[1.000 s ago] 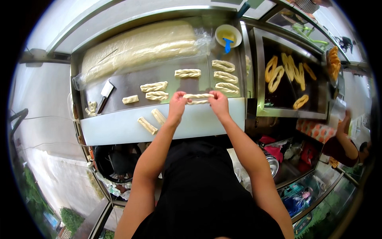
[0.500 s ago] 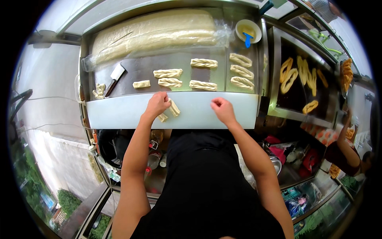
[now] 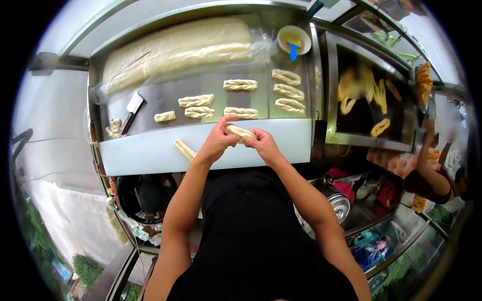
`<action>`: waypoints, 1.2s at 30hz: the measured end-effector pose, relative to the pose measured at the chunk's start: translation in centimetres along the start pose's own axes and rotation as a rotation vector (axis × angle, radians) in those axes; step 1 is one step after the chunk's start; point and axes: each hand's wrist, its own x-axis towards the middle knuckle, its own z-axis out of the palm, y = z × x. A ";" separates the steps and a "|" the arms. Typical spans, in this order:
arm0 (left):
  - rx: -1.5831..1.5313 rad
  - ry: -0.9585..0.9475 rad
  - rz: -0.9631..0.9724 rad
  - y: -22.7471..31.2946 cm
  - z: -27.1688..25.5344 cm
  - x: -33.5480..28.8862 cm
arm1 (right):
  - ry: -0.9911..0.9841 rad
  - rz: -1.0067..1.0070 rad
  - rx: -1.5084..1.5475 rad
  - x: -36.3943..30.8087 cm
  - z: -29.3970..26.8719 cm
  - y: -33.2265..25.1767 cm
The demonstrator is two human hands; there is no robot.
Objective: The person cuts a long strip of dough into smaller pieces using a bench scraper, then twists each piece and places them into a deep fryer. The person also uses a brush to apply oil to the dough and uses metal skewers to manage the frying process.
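Between my two hands, over the white board [image 3: 286, 143], I hold a strip of dough [image 3: 240, 132] by its ends. My left hand [image 3: 219, 139] is closed on its left end, and my right hand [image 3: 263, 145] pinches the right end. Another dough strip [image 3: 185, 149] lies on the board, left of my left hand. Beyond the board, twisted dough pieces [image 3: 240, 85] rest on the metal tray in groups. A short plain dough piece [image 3: 164, 117] lies to their left.
A large plastic-covered dough slab [image 3: 175, 47] fills the tray's back. A cleaver [image 3: 132, 108] and dough scraps [image 3: 113, 128] lie at left. A bowl with a blue brush [image 3: 293, 41] stands back right. Farther right, dough fries in a dark fryer [image 3: 361, 120]; another person's arm [image 3: 428, 165] is beyond.
My hands, apart before, have come together holding one dough strip. Of the two strips on the board, one still lies there. The whole view has shifted slightly.
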 end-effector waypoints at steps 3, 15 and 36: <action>0.170 -0.113 -0.055 -0.9 0.6 1.4 | 0.162 0.043 0.415 -0.9 -0.9 -0.6; 0.107 0.396 -0.100 -4.4 2.6 4.3 | 0.390 0.049 0.460 -2.5 -5.3 1.7; 0.242 0.252 0.113 -4.3 2.2 5.4 | 0.464 0.035 -0.507 3.6 -5.6 3.0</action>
